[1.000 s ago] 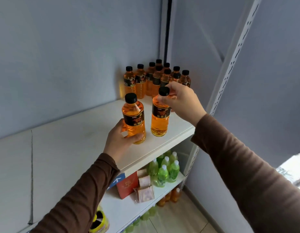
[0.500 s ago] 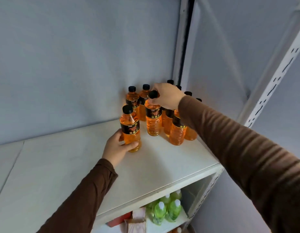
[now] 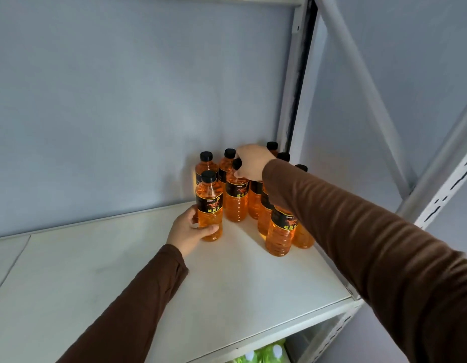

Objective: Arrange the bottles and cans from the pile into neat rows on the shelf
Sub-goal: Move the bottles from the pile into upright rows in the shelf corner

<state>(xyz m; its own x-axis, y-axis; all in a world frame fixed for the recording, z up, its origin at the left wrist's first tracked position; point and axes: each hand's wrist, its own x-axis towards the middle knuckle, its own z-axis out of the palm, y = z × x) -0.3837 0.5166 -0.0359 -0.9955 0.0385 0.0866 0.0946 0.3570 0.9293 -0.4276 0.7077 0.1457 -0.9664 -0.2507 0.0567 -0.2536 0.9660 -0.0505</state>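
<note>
- Clear plastic bottles of orange drink (image 3: 279,231), black-capped and black-labelled, stand clustered in the back right corner of a white shelf board (image 3: 227,297), at frame centre.
- The left hand (image 3: 189,233) curls round the base of one upright bottle (image 3: 209,208) on the cluster's left edge.
- The right hand (image 3: 253,162) pinches the cap of a second bottle (image 3: 236,200) just beside it.
- Green bottles (image 3: 266,353) show on a lower level, bottom right.

Both hands (image 3: 186,233) (image 3: 253,161) curled, gripping.
</note>
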